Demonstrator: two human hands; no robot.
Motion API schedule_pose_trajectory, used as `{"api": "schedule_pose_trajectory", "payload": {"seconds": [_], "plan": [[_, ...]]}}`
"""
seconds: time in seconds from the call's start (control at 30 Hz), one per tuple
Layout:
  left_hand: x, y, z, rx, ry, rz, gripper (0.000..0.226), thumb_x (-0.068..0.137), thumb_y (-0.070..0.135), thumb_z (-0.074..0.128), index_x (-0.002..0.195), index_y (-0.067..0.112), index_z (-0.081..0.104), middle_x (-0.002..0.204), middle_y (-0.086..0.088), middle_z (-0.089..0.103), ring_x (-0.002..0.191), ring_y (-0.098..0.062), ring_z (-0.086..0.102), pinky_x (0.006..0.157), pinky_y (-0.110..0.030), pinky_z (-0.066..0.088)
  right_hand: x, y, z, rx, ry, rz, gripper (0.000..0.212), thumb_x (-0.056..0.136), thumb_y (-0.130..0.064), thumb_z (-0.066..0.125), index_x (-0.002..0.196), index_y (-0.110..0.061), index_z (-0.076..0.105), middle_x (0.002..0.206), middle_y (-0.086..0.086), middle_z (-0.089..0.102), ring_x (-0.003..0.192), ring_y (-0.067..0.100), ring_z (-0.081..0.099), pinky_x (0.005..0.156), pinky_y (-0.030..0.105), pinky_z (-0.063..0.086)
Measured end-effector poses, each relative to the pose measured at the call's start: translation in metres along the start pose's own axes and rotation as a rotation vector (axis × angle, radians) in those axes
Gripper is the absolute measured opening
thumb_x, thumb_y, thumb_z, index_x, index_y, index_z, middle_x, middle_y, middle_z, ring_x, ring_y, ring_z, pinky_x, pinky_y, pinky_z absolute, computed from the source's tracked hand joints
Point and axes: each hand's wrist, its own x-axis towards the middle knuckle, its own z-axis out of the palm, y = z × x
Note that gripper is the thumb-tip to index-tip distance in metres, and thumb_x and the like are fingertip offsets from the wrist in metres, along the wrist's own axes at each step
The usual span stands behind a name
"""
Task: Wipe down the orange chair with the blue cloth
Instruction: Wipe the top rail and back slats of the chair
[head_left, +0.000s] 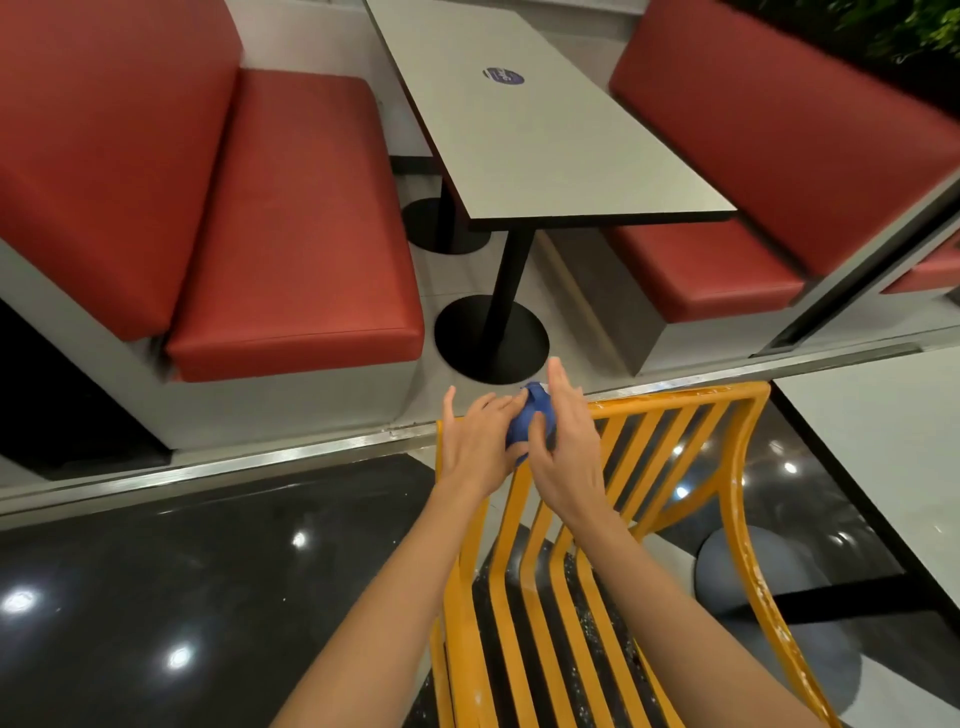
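Observation:
The orange slatted metal chair (675, 415) stands right below me, its backrest top rail running from centre to right, with pale scuffs along the rail and right edge. A bunched blue cloth (530, 423) sits at the left end of that top rail. My left hand (475, 444) grips the cloth from the left, fingers curled around it. From the right, my right hand (563, 447) presses against the cloth with its fingers stretched upward. Most of the cloth is hidden between the two hands.
A grey table (545, 135) on a black pedestal (491, 338) stands ahead between two red booth benches (296, 234) (706, 270). A metal floor strip (208, 470) separates the booth from glossy dark floor (156, 597). Another table's corner (883, 441) is at right, a grey stool (753, 582) below it.

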Motion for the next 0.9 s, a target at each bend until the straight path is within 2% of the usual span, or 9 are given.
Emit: {"api": "schedule_pose_trajectory", "payload": {"seconds": [0.1,0.3,0.37,0.43,0.5,0.57,0.73,0.83,0.9], "plan": [[-0.009,-0.016,-0.010,0.018,0.018,-0.124,0.061,0.090,0.048,0.059,0.144,0.023,0.044,0.142,0.007,0.052,0.137,-0.013,0.040,0.119,-0.049,0.000,0.004,-0.003,0.013,-0.075,-0.151,0.063,0.052,0.105,-0.024,0.043,0.155,-0.017,0.029,0.156,0.000,0.039,0.147,0.010,0.023,0.116,0.017,0.008],[-0.037,-0.033,0.003,0.067,0.133,-0.054,0.055,0.094,0.033,0.057,0.145,0.015,0.045,0.148,-0.003,0.049,0.140,-0.022,0.040,0.116,-0.053,0.018,0.013,0.022,0.022,-0.499,-0.315,-0.178,0.060,0.098,-0.060,0.031,0.145,-0.025,0.045,0.139,-0.001,0.053,0.131,0.020,0.044,0.118,0.039,0.023],[-0.044,-0.028,0.010,0.078,0.136,-0.070,0.056,0.095,0.032,0.048,0.147,0.014,0.039,0.152,-0.005,0.043,0.143,-0.025,0.036,0.111,-0.058,0.029,0.026,0.024,0.023,-0.547,-0.384,-0.250,0.054,0.098,-0.059,0.032,0.137,-0.026,0.052,0.125,-0.002,0.060,0.119,0.019,0.051,0.114,0.038,0.027],[-0.048,-0.023,0.012,0.066,0.137,-0.108,0.058,0.096,0.035,0.031,0.150,0.016,0.033,0.156,-0.004,0.037,0.145,-0.024,0.030,0.108,-0.058,0.033,0.040,0.023,0.019,-0.423,-0.435,-0.247,0.036,0.100,-0.047,0.045,0.123,-0.024,0.062,0.111,-0.004,0.066,0.105,0.015,0.055,0.101,0.031,0.034],[-0.048,-0.026,0.014,0.042,0.148,-0.113,0.060,0.095,0.035,0.027,0.152,0.017,0.029,0.158,-0.002,0.033,0.146,-0.022,0.028,0.110,-0.056,0.032,0.049,0.029,0.010,-0.182,-0.408,-0.134,0.021,0.100,-0.035,0.054,0.105,-0.021,0.069,0.094,-0.006,0.068,0.087,0.011,0.058,0.081,0.027,0.041],[-0.047,-0.029,0.014,-0.019,0.138,-0.111,0.059,0.096,0.031,0.033,0.154,0.019,0.026,0.159,0.001,0.030,0.148,-0.019,0.024,0.113,-0.054,0.028,0.052,0.045,0.001,-0.052,-0.335,-0.052,0.016,0.098,-0.030,0.058,0.095,-0.021,0.070,0.084,-0.005,0.068,0.079,0.010,0.059,0.071,0.030,0.045],[-0.046,-0.023,0.010,-0.222,0.126,-0.114,0.073,0.087,0.005,0.054,0.153,0.016,0.026,0.159,-0.002,0.029,0.150,-0.019,0.016,0.122,-0.049,0.008,0.046,0.047,0.016,-0.199,-0.323,-0.076,0.025,0.095,-0.047,0.059,0.099,-0.025,0.071,0.094,-0.011,0.069,0.089,0.008,0.051,0.093,0.033,0.035],[-0.044,-0.022,0.008,-0.263,0.141,-0.126,0.074,0.082,0.001,0.055,0.151,0.011,0.030,0.158,-0.006,0.032,0.149,-0.022,0.018,0.120,-0.051,0.000,0.047,0.028,0.026,-0.212,-0.353,-0.078,0.023,0.098,-0.045,0.055,0.078,-0.033,0.057,0.073,-0.015,0.057,0.073,0.007,0.050,0.086,0.032,0.037],[-0.044,-0.024,0.009,-0.228,0.139,-0.124,0.075,0.079,0.004,0.052,0.151,0.010,0.031,0.157,-0.007,0.033,0.149,-0.023,0.020,0.119,-0.056,-0.003,0.049,0.025,0.027,-0.138,-0.329,-0.037,0.028,0.099,-0.039,0.057,0.071,-0.034,0.054,0.064,-0.015,0.053,0.063,0.005,0.049,0.074,0.026,0.038]]}}
